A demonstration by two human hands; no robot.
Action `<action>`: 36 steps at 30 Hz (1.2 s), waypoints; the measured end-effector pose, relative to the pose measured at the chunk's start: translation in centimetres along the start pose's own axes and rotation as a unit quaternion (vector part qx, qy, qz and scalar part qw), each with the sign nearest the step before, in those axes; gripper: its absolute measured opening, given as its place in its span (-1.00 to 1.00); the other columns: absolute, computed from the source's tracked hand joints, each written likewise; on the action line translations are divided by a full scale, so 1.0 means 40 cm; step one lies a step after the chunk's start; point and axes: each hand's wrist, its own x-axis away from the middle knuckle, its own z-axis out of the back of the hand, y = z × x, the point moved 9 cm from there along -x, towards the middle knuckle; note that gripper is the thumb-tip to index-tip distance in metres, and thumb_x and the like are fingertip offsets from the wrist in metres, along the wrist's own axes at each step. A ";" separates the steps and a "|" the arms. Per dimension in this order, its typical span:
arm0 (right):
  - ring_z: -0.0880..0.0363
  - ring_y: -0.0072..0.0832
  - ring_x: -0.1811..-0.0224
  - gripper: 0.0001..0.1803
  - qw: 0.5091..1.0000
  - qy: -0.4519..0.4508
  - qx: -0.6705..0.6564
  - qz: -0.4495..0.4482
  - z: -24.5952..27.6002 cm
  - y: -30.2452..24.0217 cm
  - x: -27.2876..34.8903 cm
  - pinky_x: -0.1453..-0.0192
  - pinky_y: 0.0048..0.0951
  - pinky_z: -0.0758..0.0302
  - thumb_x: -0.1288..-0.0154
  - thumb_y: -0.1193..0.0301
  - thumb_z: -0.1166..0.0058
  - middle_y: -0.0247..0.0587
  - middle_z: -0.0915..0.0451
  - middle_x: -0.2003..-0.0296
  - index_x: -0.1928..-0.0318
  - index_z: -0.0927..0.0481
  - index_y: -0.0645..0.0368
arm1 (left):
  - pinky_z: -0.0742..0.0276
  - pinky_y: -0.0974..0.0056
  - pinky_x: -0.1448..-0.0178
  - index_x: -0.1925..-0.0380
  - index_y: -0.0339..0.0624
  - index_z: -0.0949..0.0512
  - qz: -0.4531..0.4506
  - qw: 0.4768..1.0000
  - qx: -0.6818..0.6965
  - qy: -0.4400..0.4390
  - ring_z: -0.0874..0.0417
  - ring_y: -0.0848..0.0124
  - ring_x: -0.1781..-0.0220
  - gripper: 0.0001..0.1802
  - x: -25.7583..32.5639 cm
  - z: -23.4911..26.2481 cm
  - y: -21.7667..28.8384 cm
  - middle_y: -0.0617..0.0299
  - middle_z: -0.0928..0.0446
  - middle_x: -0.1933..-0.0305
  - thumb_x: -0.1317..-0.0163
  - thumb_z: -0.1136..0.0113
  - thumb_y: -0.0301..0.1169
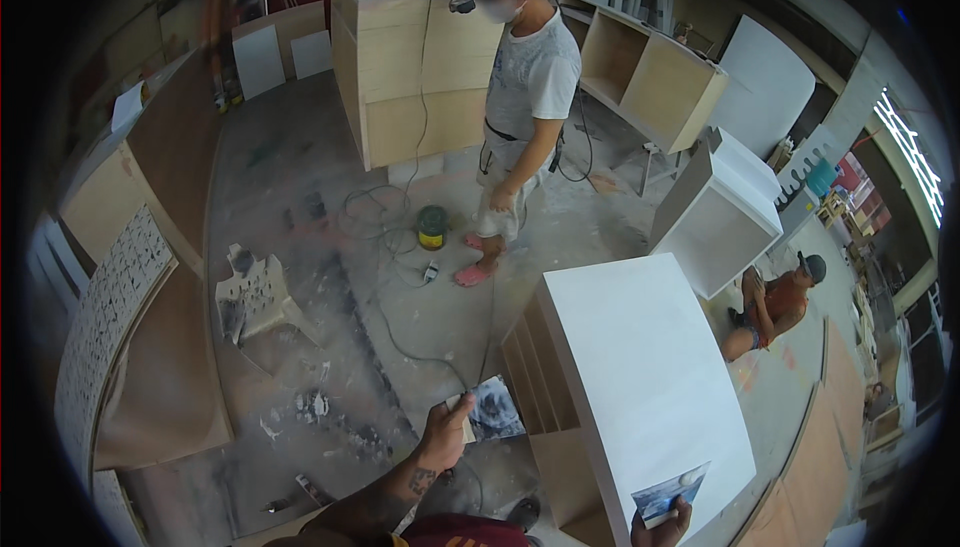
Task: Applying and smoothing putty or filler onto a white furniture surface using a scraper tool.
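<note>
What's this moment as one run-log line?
Left hand: gripping smudged flat piece | Right hand: gripping bluish flat piece near white cabinet | Standing co-worker: beside wooden cabinet

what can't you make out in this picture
In the head view:
Left hand: fingers beneath the grey-smeared plate, hidden by it.
Right hand: wrist cut off by the lower edge.
White cabinet: right side hidden by its top.
Far-right clutter: too small.
</note>
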 end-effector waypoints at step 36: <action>-0.58 -0.39 -0.05 -0.24 0.999 0.028 -0.028 -0.014 -0.002 0.007 -0.066 -0.09 -0.27 -0.58 -0.18 0.44 -0.16 -0.33 -0.54 -0.22 -0.42 -0.36 -0.32 | -0.59 0.16 0.16 -0.01 0.01 -0.54 0.134 0.987 0.082 -0.042 -0.69 0.44 0.10 -0.73 0.031 -0.114 -0.074 0.36 -0.66 0.11 -0.41 -0.15 -0.16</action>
